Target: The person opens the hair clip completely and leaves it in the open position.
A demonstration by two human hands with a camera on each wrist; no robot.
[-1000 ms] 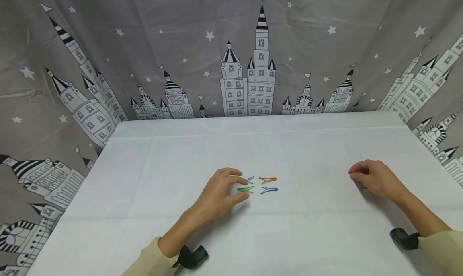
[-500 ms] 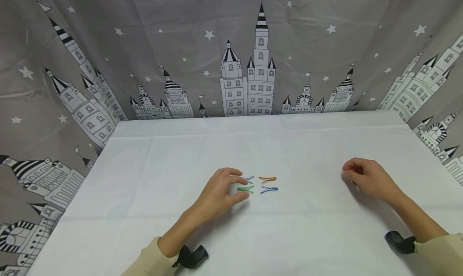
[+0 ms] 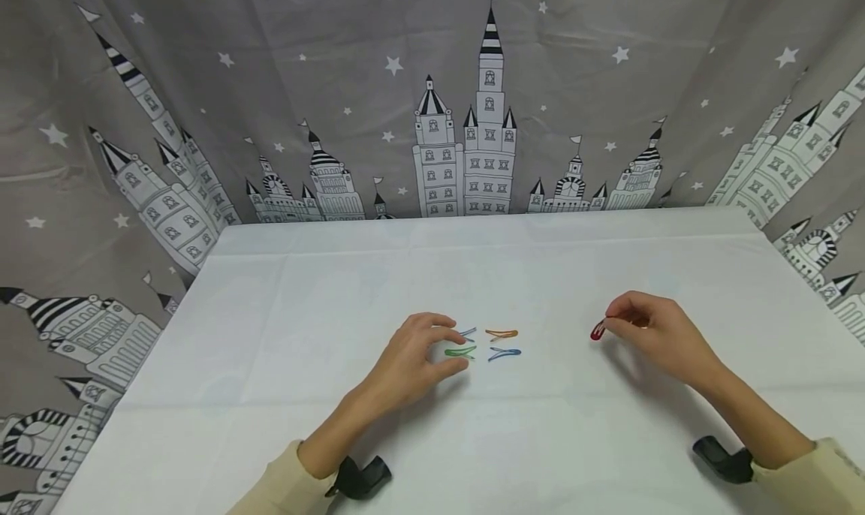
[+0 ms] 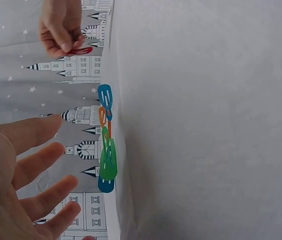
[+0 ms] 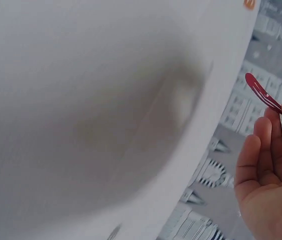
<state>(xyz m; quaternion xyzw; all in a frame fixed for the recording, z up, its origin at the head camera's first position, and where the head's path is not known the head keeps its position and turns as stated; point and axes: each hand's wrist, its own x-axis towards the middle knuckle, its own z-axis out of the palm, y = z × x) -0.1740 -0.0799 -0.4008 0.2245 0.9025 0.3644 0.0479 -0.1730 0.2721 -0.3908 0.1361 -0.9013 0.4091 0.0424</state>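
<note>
Between thumb and fingertips my right hand [image 3: 665, 341] pinches a red snap hair clip [image 3: 598, 330], held above the white table; the right wrist view shows the red clip [image 5: 261, 91] pointing out past the fingers. My left hand [image 3: 411, 361] hovers with spread, relaxed fingers beside several hair clips laid out in two rows. Nearest its fingertips are a green clip [image 3: 459, 353] and a blue clip [image 3: 468, 335], partly hidden by a finger. To their right lie an orange clip [image 3: 501, 335] and a darker blue clip [image 3: 504, 354]. All these lie splayed open.
A white cloth [image 3: 554, 432] covers the table. Behind it hangs a grey curtain [image 3: 304, 64] printed with castles and stars. Black straps with camera mounts [image 3: 361, 477] sit on both wrists.
My right hand has moved left toward the laid-out clips, and the red clip in its fingers has come into sight. The left hand and the clips beside it have stayed put.
</note>
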